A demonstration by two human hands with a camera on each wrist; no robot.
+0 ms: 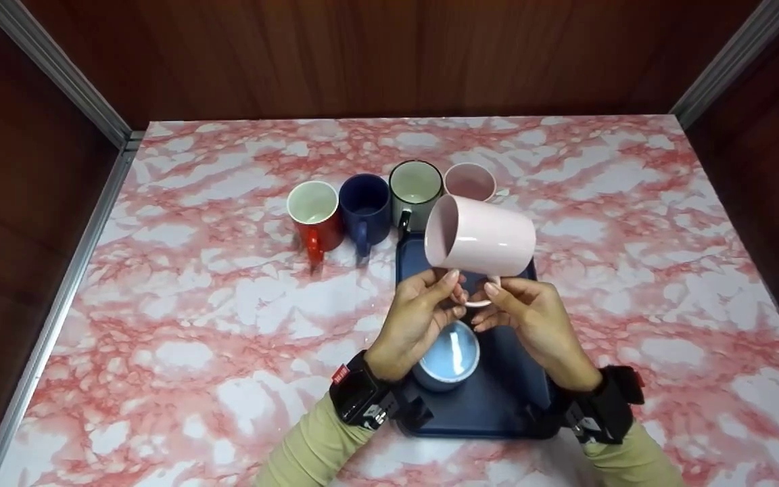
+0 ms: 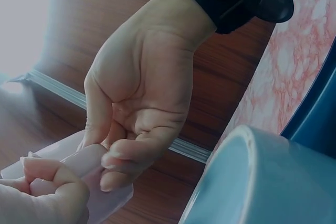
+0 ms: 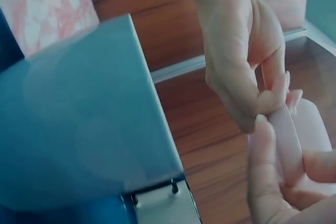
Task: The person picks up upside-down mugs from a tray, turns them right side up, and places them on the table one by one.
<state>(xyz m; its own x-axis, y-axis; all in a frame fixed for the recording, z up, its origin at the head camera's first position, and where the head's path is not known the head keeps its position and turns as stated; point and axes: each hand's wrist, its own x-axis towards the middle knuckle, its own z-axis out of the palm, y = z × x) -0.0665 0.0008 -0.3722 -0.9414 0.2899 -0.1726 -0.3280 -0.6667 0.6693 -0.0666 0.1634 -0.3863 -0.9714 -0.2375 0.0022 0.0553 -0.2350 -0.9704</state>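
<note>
A pale pink mug (image 1: 496, 238) is held up on its side, its mouth facing left and its handle (image 1: 479, 304) hanging down. My left hand (image 1: 411, 323) pinches the handle's left part between thumb and fingers. On the other side, my right hand (image 1: 544, 326) pinches the handle close to the mug's body. Both wrist views show fingers around the pink handle (image 3: 289, 142). Below the hands, a light blue mug (image 1: 454, 352) stands on a dark blue tray (image 1: 477, 423); its wall (image 2: 286, 182) looms large in the left wrist view.
Behind the tray stand a red mug (image 1: 325, 233), a navy mug (image 1: 374, 226), a black-rimmed mug (image 1: 416, 211) and another pink mug (image 1: 470, 181), side by side. The marbled red-and-white table (image 1: 193, 291) is bounded by brown wooden panels (image 1: 376, 61).
</note>
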